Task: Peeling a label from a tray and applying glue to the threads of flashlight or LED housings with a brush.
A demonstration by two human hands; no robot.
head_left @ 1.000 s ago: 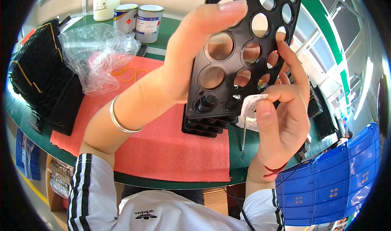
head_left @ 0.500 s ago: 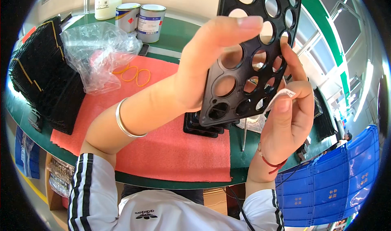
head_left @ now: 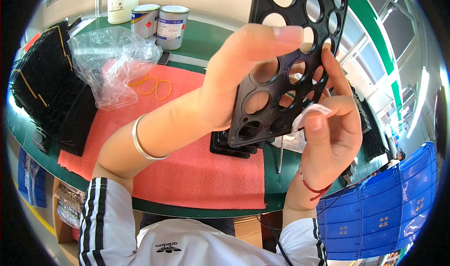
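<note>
A black plate (head_left: pixel 277 85) full of round holes is held up, tilted, over the right part of the red mat (head_left: pixel 187 181). My left hand (head_left: pixel 222 76) grips its left edge, with the thumb lying across the front and the other fingers behind, partly seen through the holes. Between thumb and forefinger, my right hand (head_left: pixel 335 132) pinches a small white piece (head_left: pixel 307 113), paper or cloth, at the plate's lower right edge. Another finger of that hand touches the right edge higher up. Below the plate, black trays (head_left: pixel 227 149) lie on the mat, partly hidden.
Black sheets (head_left: pixel 42 88) are stacked at the left, beside a clear plastic bag (head_left: pixel 112 64) and yellow rubber bands (head_left: pixel 161 90). Two cans (head_left: pixel 172 29) and a white jug (head_left: pixel 123 3) stand behind. Right of the mat lies a thin metal rod (head_left: pixel 281 158); blue panels (head_left: pixel 375 214) stand beyond.
My right hand's pinch has moved slightly left, so the white piece overlaps more of the plate's lower right corner. The left hand and plate have shifted only slightly.
</note>
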